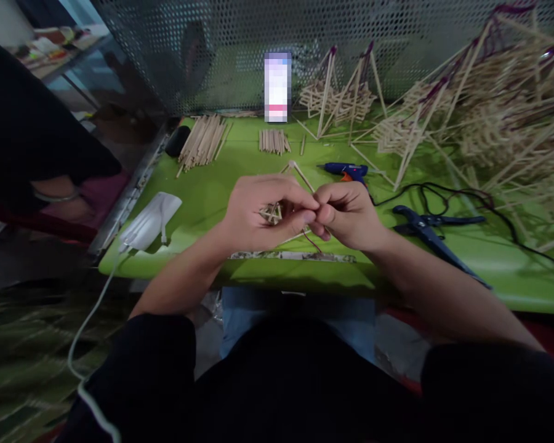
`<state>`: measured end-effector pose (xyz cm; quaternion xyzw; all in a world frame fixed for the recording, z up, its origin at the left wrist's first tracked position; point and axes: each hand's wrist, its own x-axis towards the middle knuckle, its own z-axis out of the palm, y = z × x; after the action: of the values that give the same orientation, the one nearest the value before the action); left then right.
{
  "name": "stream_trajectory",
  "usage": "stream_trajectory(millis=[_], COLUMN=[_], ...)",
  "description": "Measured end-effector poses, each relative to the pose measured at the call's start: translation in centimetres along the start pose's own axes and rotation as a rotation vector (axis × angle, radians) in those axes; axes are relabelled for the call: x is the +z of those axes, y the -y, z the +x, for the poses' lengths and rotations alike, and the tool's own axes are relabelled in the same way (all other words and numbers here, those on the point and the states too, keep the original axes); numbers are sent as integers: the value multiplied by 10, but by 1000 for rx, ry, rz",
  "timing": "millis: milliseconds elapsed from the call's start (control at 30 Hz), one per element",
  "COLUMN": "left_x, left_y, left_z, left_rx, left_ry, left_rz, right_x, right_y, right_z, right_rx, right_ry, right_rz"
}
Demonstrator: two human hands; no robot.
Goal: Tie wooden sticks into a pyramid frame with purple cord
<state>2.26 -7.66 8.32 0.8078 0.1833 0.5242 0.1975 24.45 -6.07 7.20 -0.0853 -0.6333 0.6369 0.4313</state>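
Note:
My left hand (263,212) and my right hand (348,212) meet in front of me, thumbs and forefingers pinched together at the tips. A thin dark red thread (313,242) trails below the pinched fingers; its upper part is hidden by them. Just behind and under my hands is a small frame of wooden sticks (303,176), its pointed top facing away from me. More short crossed sticks (272,213) show through the curl of my left hand. Beyond my right hand lies a blue glue gun (346,168) with an orange trigger.
Long sticks (203,141) and short sticks (274,141) lie at the back, near a lit phone (277,86). Finished stick frames (498,104) crowd the right. A dark cutter (427,231) and cable lie right; a white power strip (151,221) lies left. Another person's hand (69,206) is far left.

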Motion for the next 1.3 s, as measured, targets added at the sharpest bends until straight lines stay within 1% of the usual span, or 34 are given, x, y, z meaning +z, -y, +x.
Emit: stream_trajectory(millis=[67, 200, 400, 567, 700, 733, 833, 900, 1033, 1133, 1233, 1300], left_x=[1, 2, 4, 5, 3, 2, 2, 3, 5, 4, 1, 1], left_y=[-4, -7, -9, -10, -15, -16, -17, -15, -11, -11, -11, -11], left_z=[0, 4, 9, 5, 3, 3, 4, 4, 2, 2, 2, 3], left_rx=[12, 95, 129, 50, 29, 20, -5, 0, 25, -14, -73, -78], left_ry=[-30, -92, -99, -56, -103, -100, -50, -25, -35, -56, -48, -47], left_rz=[1, 16, 161, 155, 98, 77, 20, -9, -43, 16, 115, 150], right_x=[-1, -3, -3, -3, -5, -6, -8, -8, -8, -8, -9, -8], right_y=[1, 2, 2, 3, 1, 0, -3, -5, -5, -4, -2, -1], right_z=[0, 0, 1, 2, 2, 2, 2, 2, 2, 2, 3, 4], right_rx=[17, 44, 74, 117, 144, 147, 126, 103, 120, 130, 117, 109], right_ry=[5, 12, 20, 30, 56, 65, 86, 92, 81, 54, 5, -28], right_rz=[-11, -36, -57, -42, 2, 15, 61, 82, 64, 28, -17, -48])
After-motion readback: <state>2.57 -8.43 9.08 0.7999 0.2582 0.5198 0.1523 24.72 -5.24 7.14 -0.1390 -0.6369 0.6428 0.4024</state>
